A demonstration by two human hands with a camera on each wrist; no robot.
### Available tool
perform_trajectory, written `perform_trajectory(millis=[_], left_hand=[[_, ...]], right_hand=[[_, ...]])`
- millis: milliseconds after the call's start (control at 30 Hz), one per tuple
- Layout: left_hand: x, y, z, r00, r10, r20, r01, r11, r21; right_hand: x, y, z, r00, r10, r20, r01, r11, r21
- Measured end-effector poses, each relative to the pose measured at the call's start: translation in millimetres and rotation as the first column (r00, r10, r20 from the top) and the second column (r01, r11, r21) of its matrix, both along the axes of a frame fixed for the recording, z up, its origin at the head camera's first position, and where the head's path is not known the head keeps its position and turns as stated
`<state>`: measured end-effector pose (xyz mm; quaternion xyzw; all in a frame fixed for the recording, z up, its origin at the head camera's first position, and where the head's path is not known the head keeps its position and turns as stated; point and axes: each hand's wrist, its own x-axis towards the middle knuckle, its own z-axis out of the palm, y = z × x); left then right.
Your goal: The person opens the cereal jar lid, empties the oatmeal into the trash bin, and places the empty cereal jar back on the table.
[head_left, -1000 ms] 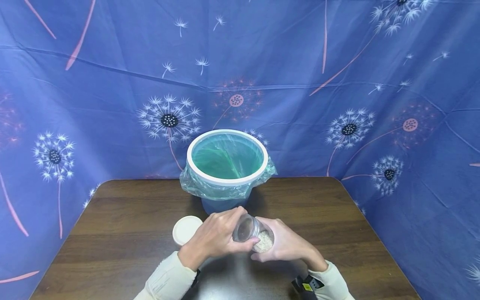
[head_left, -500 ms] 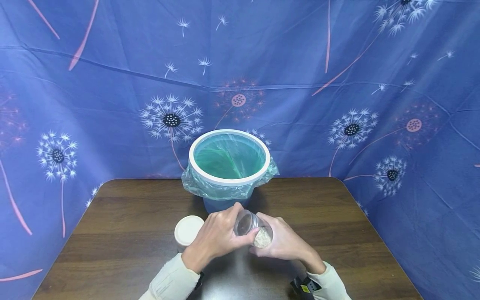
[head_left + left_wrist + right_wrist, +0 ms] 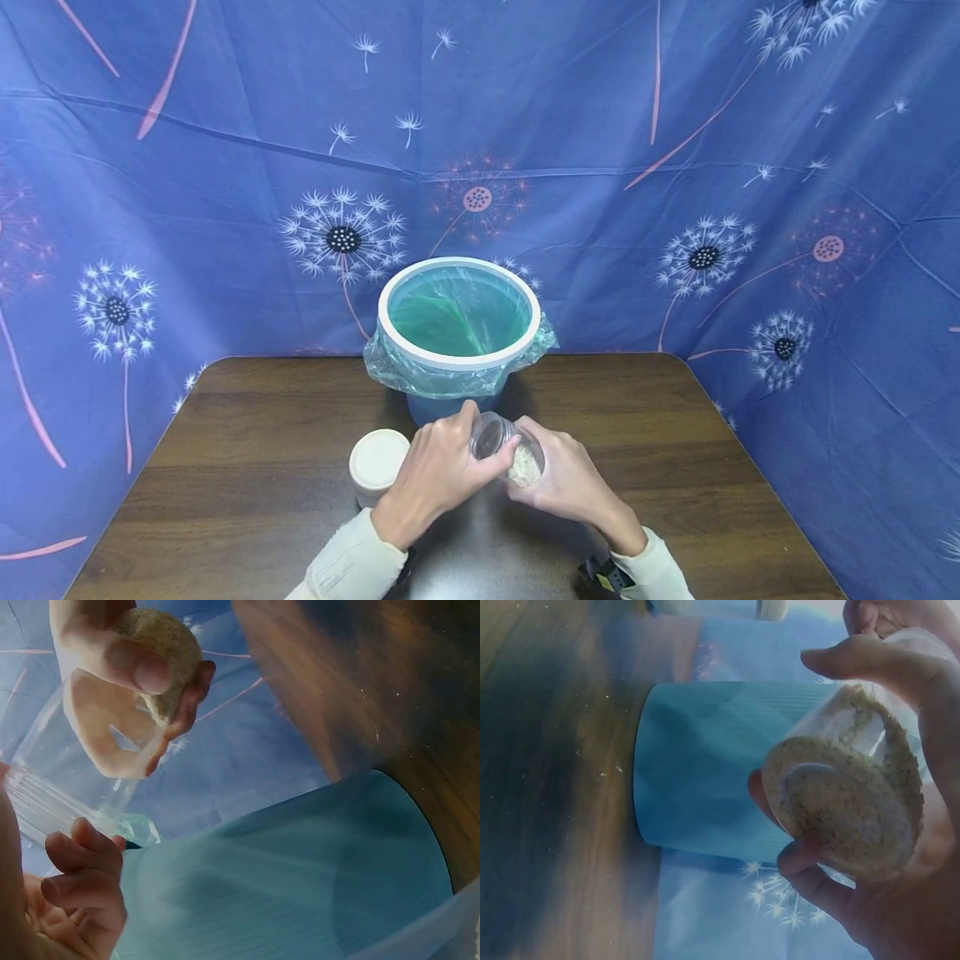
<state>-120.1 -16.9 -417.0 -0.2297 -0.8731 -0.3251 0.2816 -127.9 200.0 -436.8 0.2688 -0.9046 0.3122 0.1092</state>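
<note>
- Left hand point(image 3: 442, 462): fingers curled around the neck of a clear jar point(image 3: 531, 454)
- Right hand point(image 3: 566, 475): fingers wrapped around the body of that jar, near its base
- Held by 2 hands, the jar tilts on the near side of the bin point(image 3: 459, 363), pale grains point(image 3: 524, 472) inside
- Bin stands near the back edge of the bench point(image 3: 247, 467)
- Lidded pot point(image 3: 378, 460) just beside the left hand
- Wood stretches from the right hand to the right edge
</note>
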Motion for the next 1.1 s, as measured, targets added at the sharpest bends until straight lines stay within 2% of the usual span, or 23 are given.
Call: perform_trajectory(millis=[133, 300, 567, 733, 1100], left_hand=[[2.3, 3.7, 1.5, 0.997, 0.051, 0.063, -0.051, 0.999, -0.004], [5.4, 7.2, 4.0, 0.985, 0.107, 0.138, -0.107, 0.994, -0.007], [7.3, 8.3, 5.1, 0.976, 0.151, 0.158, -0.147, 0.989, -0.036], [7.6, 8.2, 4.7, 0.975, 0.145, 0.166, -0.142, 0.989, -0.031], [10.8, 6.7, 3.0, 0.985, 0.075, 0.155, -0.078, 0.997, 0.011]], right_hand=[[1.5, -1.2, -3.8, 0.997, -0.043, -0.061, 0.044, 0.999, 0.013], [2.7, -1.7, -9.2, 0.988, -0.075, -0.134, 0.078, 0.997, 0.015], [3.8, -2.8, -13.2, 0.978, -0.1, -0.182, 0.108, 0.994, 0.032], [5.0, -0.8, -13.9, 0.982, -0.105, -0.159, 0.11, 0.994, 0.027], [8.8, 12.3, -21.8, 0.987, -0.138, -0.077, 0.136, 0.99, -0.027]])
